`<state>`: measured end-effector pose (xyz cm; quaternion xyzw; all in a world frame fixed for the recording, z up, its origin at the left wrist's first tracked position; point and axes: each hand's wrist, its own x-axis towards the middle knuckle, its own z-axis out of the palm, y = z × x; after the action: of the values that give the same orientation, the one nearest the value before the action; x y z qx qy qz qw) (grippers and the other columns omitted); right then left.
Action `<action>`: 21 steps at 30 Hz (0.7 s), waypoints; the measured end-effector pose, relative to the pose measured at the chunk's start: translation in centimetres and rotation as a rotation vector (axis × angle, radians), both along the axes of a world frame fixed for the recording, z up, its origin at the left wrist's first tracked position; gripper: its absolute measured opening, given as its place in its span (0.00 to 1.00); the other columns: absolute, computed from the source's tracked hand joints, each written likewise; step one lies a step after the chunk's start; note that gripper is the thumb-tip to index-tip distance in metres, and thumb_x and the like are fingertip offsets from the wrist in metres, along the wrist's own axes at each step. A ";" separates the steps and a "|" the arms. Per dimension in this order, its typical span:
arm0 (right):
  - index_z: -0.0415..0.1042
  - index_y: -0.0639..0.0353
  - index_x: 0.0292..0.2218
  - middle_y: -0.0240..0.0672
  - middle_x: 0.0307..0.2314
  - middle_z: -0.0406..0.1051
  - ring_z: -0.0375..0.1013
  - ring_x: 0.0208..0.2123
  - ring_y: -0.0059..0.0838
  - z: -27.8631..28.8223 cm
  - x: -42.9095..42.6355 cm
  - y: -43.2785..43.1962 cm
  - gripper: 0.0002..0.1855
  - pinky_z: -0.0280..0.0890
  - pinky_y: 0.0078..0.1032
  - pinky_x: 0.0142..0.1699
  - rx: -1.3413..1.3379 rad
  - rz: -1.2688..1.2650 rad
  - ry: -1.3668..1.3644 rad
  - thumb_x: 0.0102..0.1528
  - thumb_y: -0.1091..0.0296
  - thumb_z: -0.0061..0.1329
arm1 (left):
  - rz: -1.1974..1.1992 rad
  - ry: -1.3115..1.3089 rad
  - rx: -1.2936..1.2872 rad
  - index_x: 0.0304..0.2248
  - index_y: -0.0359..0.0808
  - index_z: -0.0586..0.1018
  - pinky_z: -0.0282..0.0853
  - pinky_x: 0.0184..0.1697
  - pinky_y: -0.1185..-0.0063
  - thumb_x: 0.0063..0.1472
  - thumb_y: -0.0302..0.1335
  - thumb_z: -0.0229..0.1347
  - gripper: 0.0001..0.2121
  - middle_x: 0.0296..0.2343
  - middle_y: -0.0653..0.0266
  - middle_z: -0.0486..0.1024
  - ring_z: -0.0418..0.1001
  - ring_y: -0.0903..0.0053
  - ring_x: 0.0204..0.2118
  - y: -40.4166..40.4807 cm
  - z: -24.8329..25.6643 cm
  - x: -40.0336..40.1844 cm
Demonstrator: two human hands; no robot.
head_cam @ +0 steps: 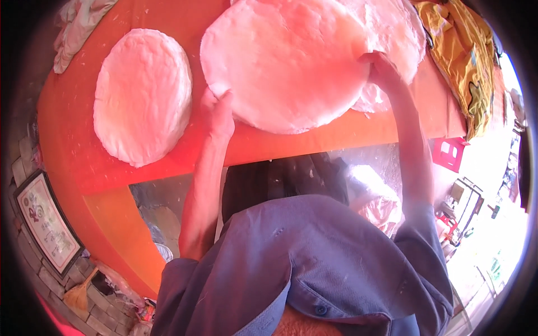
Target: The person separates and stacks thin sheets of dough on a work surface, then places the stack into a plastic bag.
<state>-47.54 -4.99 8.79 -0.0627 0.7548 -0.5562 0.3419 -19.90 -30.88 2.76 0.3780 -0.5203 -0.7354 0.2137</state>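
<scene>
A large, round, pale sheet of fluffy wadding (286,63) lies before me over an orange-covered table (269,145). My left hand (218,112) pinches its lower left edge between thumb and fingers. At its right edge, my right hand (380,69) grips the rim, with the fingers curled over it. A smaller, thick oval pad of similar pale material (143,96) rests on the table to the left, apart from the sheet. More loose pale wadding (397,33) lies behind and to the right of the large sheet, partly covered by it.
Crumpled yellow cloth (462,63) hangs over the table's right end, near a red plastic crate (449,154). Pale fabric (80,31) lies at the far left corner. A framed sheet with writing (49,222) and a broom (77,296) are at lower left. A plastic bag (376,201) sits below the table edge.
</scene>
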 end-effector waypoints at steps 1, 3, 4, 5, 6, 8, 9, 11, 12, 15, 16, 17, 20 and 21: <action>0.70 0.67 0.30 0.35 0.21 0.70 0.71 0.21 0.26 0.1 -0.2 -0.3 0.13 0.68 0.24 0.26 -0.005 0.014 -0.029 0.45 0.66 0.53 | 0.004 0.011 0.000 0.38 0.30 0.70 0.64 0.37 0.82 0.54 0.20 0.50 0.11 0.33 0.67 0.70 0.67 0.83 0.35 0.1 0.0 0.1; 0.71 0.68 0.32 0.35 0.25 0.71 0.72 0.24 0.26 -0.5 -1.2 -0.8 0.15 0.67 0.24 0.27 -0.031 0.028 -0.114 0.47 0.63 0.54 | 0.011 0.017 0.006 0.38 0.30 0.70 0.64 0.37 0.82 0.53 0.20 0.51 0.11 0.33 0.67 0.70 0.67 0.83 0.35 -0.4 -1.0 0.3; 0.71 0.67 0.33 0.35 0.26 0.72 0.72 0.26 0.26 -1.6 -1.7 -0.7 0.16 0.67 0.24 0.29 -0.032 0.069 -0.121 0.48 0.62 0.54 | 0.003 0.029 0.019 0.39 0.30 0.70 0.64 0.38 0.82 0.52 0.21 0.51 0.12 0.33 0.67 0.70 0.67 0.84 0.35 -0.7 -1.1 0.5; 0.72 0.67 0.34 0.35 0.28 0.72 0.72 0.27 0.26 -2.7 -2.1 -0.7 0.17 0.67 0.23 0.30 -0.033 0.112 -0.131 0.49 0.60 0.54 | 0.026 0.025 0.014 0.39 0.30 0.70 0.64 0.38 0.82 0.52 0.21 0.51 0.12 0.33 0.67 0.70 0.67 0.84 0.35 -0.6 -1.2 0.9; 0.72 0.66 0.34 0.34 0.29 0.72 0.72 0.30 0.25 -5.1 -2.4 0.8 0.17 0.67 0.22 0.33 -0.108 0.086 0.058 0.48 0.61 0.55 | 0.004 0.057 0.061 0.37 0.31 0.71 0.65 0.39 0.80 0.51 0.20 0.52 0.12 0.33 0.68 0.71 0.68 0.82 0.35 -0.2 -0.8 0.5; 0.71 0.64 0.40 0.34 0.33 0.72 0.71 0.36 0.24 -5.9 -5.7 2.2 0.15 0.65 0.22 0.41 -0.043 0.091 0.288 0.51 0.66 0.51 | 0.084 0.043 -0.024 0.37 0.31 0.73 0.66 0.41 0.78 0.49 0.20 0.53 0.12 0.34 0.68 0.72 0.70 0.80 0.36 -0.3 -0.9 0.0; 0.70 0.63 0.45 0.34 0.37 0.72 0.70 0.39 0.24 -5.5 -6.9 2.6 0.16 0.65 0.23 0.46 0.124 0.105 0.341 0.54 0.70 0.47 | 0.172 -0.003 -0.131 0.37 0.31 0.73 0.66 0.42 0.78 0.49 0.21 0.53 0.13 0.34 0.67 0.73 0.70 0.80 0.37 -0.2 -1.9 -0.4; 0.73 0.64 0.38 0.31 0.31 0.73 0.71 0.34 0.23 -2.5 -6.3 0.3 0.16 0.64 0.18 0.40 -0.162 -0.038 0.187 0.48 0.68 0.55 | 0.039 0.168 0.056 0.41 0.30 0.73 0.66 0.43 0.79 0.49 0.20 0.53 0.16 0.36 0.65 0.74 0.71 0.80 0.39 -0.7 4.0 -0.7; 0.72 0.65 0.39 0.32 0.32 0.73 0.72 0.34 0.23 2.2 -3.8 -3.7 0.16 0.65 0.19 0.41 -0.105 0.028 0.244 0.48 0.69 0.54 | 0.070 0.163 0.059 0.41 0.29 0.72 0.66 0.43 0.80 0.50 0.20 0.53 0.16 0.36 0.64 0.74 0.71 0.80 0.39 -2.0 5.5 1.1; 0.71 0.66 0.41 0.34 0.33 0.73 0.73 0.33 0.25 14.2 0.1 -9.6 0.16 0.68 0.22 0.41 -0.195 0.061 0.216 0.49 0.71 0.52 | 0.116 0.247 0.113 0.40 0.30 0.73 0.67 0.43 0.81 0.52 0.18 0.52 0.14 0.35 0.63 0.74 0.71 0.79 0.39 -4.3 10.6 1.3; 0.71 0.66 0.41 0.36 0.33 0.73 0.73 0.34 0.26 14.7 0.8 -11.7 0.16 0.68 0.22 0.39 -0.294 0.040 0.115 0.50 0.71 0.50 | 0.172 0.268 0.132 0.39 0.30 0.73 0.67 0.43 0.81 0.52 0.18 0.52 0.12 0.35 0.63 0.75 0.72 0.79 0.39 -5.4 12.3 2.2; 0.71 0.66 0.41 0.36 0.33 0.73 0.73 0.34 0.26 15.4 1.3 -13.7 0.16 0.68 0.22 0.39 -0.294 0.049 0.119 0.50 0.71 0.50 | 0.132 0.309 0.108 0.37 0.31 0.74 0.67 0.43 0.81 0.52 0.19 0.53 0.11 0.34 0.64 0.75 0.71 0.80 0.38 -6.8 13.9 3.6; 0.72 0.64 0.40 0.37 0.31 0.73 0.73 0.33 0.24 15.5 2.6 -19.1 0.15 0.67 0.20 0.37 -0.437 0.295 0.452 0.50 0.70 0.51 | 0.261 0.236 -0.053 0.34 0.34 0.76 0.68 0.43 0.79 0.52 0.20 0.54 0.08 0.32 0.65 0.75 0.72 0.80 0.37 -13.1 13.7 8.9; 0.72 0.64 0.41 0.36 0.33 0.72 0.71 0.36 0.23 14.0 3.6 -20.9 0.16 0.65 0.20 0.39 -0.600 0.429 0.530 0.51 0.69 0.48 | 0.321 0.230 -0.087 0.33 0.34 0.77 0.68 0.43 0.79 0.52 0.20 0.54 0.08 0.32 0.64 0.75 0.72 0.79 0.37 -15.4 13.2 11.2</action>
<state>-43.96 -25.85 22.75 -0.4541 0.5915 -0.6318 0.2113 -8.73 -46.31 15.91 0.3600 -0.4570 -0.7069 0.4022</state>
